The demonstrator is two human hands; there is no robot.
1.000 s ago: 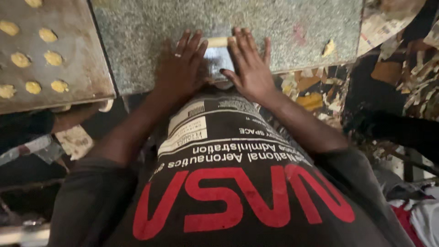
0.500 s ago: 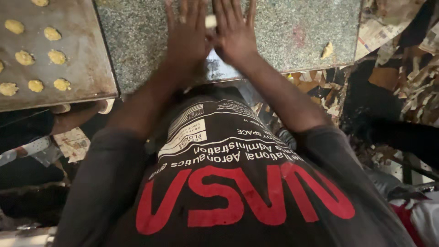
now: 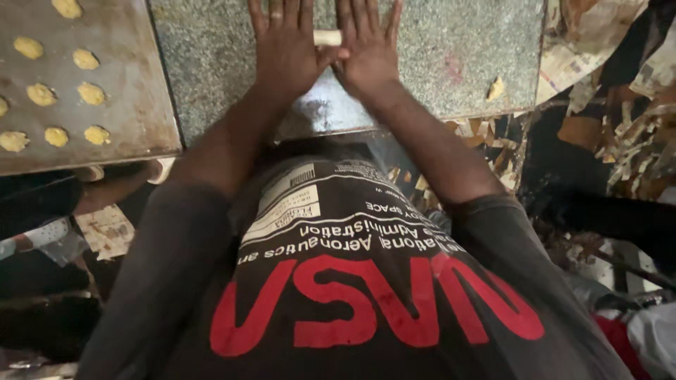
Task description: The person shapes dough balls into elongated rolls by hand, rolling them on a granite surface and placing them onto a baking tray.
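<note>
Speckled grey-green stone makes up the slab (image 3: 436, 63) that both hands work on; its surface looks rough and granular, with a pinkish smear right of centre and a shiny, smeared patch at the near edge just below the wrists. Left hand (image 3: 285, 49) and right hand (image 3: 366, 53) lie flat, palms down, fingers stretched forward and slightly spread, thumbs almost meeting. Neither hand is closed around anything. Between them a short pale dough roll (image 3: 327, 37) shows, cylindrical and smooth, pressed under the inner edges of both palms and lying across the slab near the top of the view.

Labels: the dark shirt (image 3: 352, 295) carries large red lettering across the chest, lines of white text above it and a pale rectangular patch to the left.

Left of the slab, touching its edge, sits a dull metal tray (image 3: 127, 105), scuffed, holding small yellow dough rounds (image 3: 91, 93) in loose rows, well apart from the hands. A single yellowish scrap (image 3: 496, 89) lies on the slab near its right edge.

Open room: bare slab on both sides of the hands. Beyond the right edge, torn paper and litter (image 3: 598, 56) crowd the floor.
</note>
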